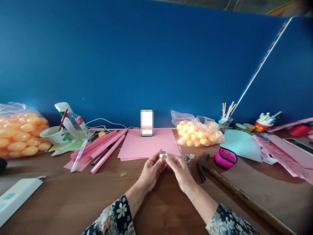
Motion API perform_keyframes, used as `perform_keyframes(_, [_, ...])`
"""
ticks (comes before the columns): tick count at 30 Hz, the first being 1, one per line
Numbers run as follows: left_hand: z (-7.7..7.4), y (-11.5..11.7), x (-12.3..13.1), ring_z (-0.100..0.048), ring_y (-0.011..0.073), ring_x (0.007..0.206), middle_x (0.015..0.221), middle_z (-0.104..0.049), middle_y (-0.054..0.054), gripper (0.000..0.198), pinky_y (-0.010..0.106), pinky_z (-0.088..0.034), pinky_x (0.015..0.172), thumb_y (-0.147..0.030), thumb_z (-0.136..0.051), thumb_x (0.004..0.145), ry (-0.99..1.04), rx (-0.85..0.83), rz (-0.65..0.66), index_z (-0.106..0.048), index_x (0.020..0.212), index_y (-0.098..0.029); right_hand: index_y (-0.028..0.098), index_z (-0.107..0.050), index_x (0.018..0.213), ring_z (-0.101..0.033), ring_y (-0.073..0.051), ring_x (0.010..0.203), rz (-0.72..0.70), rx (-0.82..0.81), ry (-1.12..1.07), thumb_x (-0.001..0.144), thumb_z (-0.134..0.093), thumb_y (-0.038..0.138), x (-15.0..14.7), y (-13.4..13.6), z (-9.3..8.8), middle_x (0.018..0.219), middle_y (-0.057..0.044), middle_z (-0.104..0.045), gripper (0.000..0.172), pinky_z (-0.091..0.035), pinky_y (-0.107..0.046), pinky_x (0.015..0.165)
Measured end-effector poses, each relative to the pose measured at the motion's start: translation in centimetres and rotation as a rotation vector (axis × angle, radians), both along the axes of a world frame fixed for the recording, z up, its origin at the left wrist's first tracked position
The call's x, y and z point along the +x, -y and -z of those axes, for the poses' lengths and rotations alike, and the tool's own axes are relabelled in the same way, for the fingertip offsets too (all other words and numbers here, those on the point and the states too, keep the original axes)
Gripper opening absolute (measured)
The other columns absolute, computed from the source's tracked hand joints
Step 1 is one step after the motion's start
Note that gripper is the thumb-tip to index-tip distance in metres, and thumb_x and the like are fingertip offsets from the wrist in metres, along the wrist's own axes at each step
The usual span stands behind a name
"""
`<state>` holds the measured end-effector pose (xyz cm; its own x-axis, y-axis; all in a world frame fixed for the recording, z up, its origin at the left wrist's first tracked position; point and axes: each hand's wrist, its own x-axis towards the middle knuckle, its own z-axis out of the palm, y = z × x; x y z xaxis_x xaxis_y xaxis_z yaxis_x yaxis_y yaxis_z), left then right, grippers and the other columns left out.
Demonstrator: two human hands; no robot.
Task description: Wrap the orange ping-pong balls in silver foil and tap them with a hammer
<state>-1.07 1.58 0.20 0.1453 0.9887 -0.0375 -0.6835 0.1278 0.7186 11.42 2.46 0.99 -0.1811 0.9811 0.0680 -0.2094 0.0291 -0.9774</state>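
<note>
A small shiny silver ball (162,154) is pinched between the fingertips of both hands, over the near edge of the pink paper sheets (146,145). My left hand (152,169) is closed around its left side. From the right, my right hand (179,169) grips it with thumb and fingers pressed together. Fingers cover the ball's lower part, so its underside is hidden. Just beyond the right hand lies a small shiny item (187,158), too small to name. A claw hammer (203,166) rests to the right of that hand.
A phone (147,122) stands upright at the back against the blue partition. Bags of orange balls (195,135) sit at right and far left. Pink paper strips (97,148), a plastic bottle (75,122), a magenta pouch (225,158), and a pen cup (263,125) surround the middle.
</note>
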Motion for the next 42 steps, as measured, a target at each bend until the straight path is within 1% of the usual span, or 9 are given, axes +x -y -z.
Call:
perform_keyframes(9, [0.09, 0.00, 0.03, -0.057, 0.0169, 0.099, 0.113, -0.059, 0.007, 0.048, 0.035, -0.040, 0.094, -0.017, -0.061, 0.076, 0.003, 0.008, -0.001, -0.049, 0.123, -0.022, 0.018, -0.065, 0.089, -0.056, -0.015, 0.082, 0.007, 0.007, 0.010, 0.078, -0.060, 0.035, 0.00, -0.16, 0.12, 0.086, -0.003, -0.066, 0.021, -0.043, -0.026, 0.073])
perform_keyframes(13, [0.13, 0.00, 0.05, -0.057, 0.0169, 0.098, 0.113, -0.060, 0.007, 0.048, 0.034, -0.040, 0.094, -0.017, -0.062, 0.075, 0.013, 0.003, -0.007, -0.050, 0.122, -0.022, 0.018, -0.065, 0.090, -0.057, -0.016, 0.082, 0.022, -0.004, 0.015, 0.076, -0.061, 0.036, -0.03, -0.05, 0.00, 0.085, -0.003, -0.066, 0.023, -0.043, -0.026, 0.072])
perform_keyframes(17, [0.13, -0.03, 0.03, -0.057, 0.0171, 0.098, 0.113, -0.059, 0.007, 0.049, 0.035, -0.040, 0.094, -0.018, -0.063, 0.074, 0.017, 0.001, -0.009, -0.051, 0.121, -0.022, 0.018, -0.065, 0.090, -0.057, -0.016, 0.082, 0.012, 0.001, 0.007, 0.077, -0.060, 0.036, -0.04, 0.02, -0.06, 0.086, -0.004, -0.067, 0.022, -0.044, -0.026, 0.073])
perform_keyframes(22, [0.01, -0.01, 0.01, -0.057, 0.0169, 0.099, 0.113, -0.059, 0.007, 0.048, 0.034, -0.040, 0.093, -0.017, -0.061, 0.076, 0.000, 0.000, -0.003, -0.049, 0.122, -0.022, 0.018, -0.065, 0.090, -0.057, -0.018, 0.085, 0.003, -0.007, 0.008, 0.077, -0.060, 0.036, -0.06, -0.05, -0.17, 0.088, -0.004, -0.067, 0.022, -0.044, -0.027, 0.073])
perform_keyframes(27, [-0.04, 0.05, 0.04, -0.057, 0.0173, 0.100, 0.113, -0.059, 0.007, 0.048, 0.034, -0.040, 0.093, -0.017, -0.061, 0.076, 0.000, -0.002, -0.004, -0.049, 0.122, -0.022, 0.018, -0.064, 0.090, -0.057, -0.017, 0.085, 0.018, -0.005, 0.006, 0.077, -0.060, 0.035, -0.01, -0.02, -0.15, 0.088, -0.004, -0.067, 0.022, -0.043, -0.027, 0.075])
perform_keyframes(42, [0.14, -0.01, 0.05, -0.057, 0.0177, 0.099, 0.113, -0.060, 0.007, 0.046, 0.034, -0.040, 0.094, -0.018, -0.062, 0.075, 0.017, 0.005, -0.009, -0.052, 0.120, -0.022, 0.019, -0.064, 0.091, -0.058, -0.019, 0.088, 0.000, 0.011, 0.004, 0.077, -0.060, 0.037, -0.05, 0.06, -0.31, 0.090, -0.004, -0.067, 0.023, -0.045, -0.029, 0.075])
